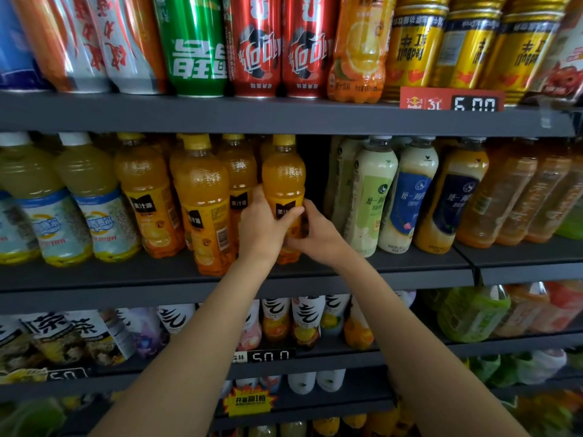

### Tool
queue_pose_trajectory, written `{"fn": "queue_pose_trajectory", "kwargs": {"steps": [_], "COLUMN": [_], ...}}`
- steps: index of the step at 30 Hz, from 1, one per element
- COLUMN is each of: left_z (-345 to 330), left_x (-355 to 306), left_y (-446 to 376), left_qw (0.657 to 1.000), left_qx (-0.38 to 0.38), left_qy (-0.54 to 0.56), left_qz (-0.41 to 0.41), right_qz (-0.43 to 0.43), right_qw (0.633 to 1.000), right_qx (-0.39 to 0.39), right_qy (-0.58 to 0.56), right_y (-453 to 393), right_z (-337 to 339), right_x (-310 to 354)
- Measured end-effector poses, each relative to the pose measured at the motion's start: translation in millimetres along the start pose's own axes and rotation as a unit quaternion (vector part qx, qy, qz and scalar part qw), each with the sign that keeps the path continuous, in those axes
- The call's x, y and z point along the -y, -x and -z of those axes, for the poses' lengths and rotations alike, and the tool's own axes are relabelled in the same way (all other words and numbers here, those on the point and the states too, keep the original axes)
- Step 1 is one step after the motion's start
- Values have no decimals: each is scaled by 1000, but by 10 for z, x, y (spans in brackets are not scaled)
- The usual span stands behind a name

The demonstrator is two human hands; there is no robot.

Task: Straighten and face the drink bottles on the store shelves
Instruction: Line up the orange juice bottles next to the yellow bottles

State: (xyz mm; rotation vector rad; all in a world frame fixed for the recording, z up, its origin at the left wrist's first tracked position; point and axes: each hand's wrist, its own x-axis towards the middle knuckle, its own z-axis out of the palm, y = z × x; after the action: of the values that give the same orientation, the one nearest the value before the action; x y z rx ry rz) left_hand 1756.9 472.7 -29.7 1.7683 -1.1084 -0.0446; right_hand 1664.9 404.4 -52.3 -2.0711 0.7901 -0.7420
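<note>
Hands both clasping orange bottle, dark gap just right.

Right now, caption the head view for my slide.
Both hands, left hand and right hand, grip an orange juice bottle on the middle shelf.

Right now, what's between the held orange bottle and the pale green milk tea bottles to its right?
Nothing: head view shows a dark gap between held orange bottle and milk tea bottles.

Both hands cover the lower label of the orange juice bottle. Cans above the shelf lose their tops to the frame edge, and bottles far right of it are just blur.
</note>
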Motion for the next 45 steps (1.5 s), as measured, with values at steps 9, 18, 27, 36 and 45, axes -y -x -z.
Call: {"fn": "queue_pose_trajectory", "kwargs": {"steps": [9,18,27,36,45], "left_z": [409,536,638,168,-148], "left_x": [294,640,681,287,243], "left_y": [467,258,293,356,283], "left_qw": [977,988,996,999,995], "left_qx": [-191,-125,-74,-31,-62], "left_qy": [-12,77,-22,-20,-76], "left_qz": [-92,41,54,-6,-19], "right_qz": [-50,-72,-61,-78,-46], "right_qw": [993,992,990,990,998], "right_qx": [-81,-73,-111,-110,-11], "right_qy": [77,70,66,-29,-37], "right_y": [-190,-266,-258,-79,57], "right_z": [-99,-162,-275,65,47], "right_x": [112,147,121,113,286]}}
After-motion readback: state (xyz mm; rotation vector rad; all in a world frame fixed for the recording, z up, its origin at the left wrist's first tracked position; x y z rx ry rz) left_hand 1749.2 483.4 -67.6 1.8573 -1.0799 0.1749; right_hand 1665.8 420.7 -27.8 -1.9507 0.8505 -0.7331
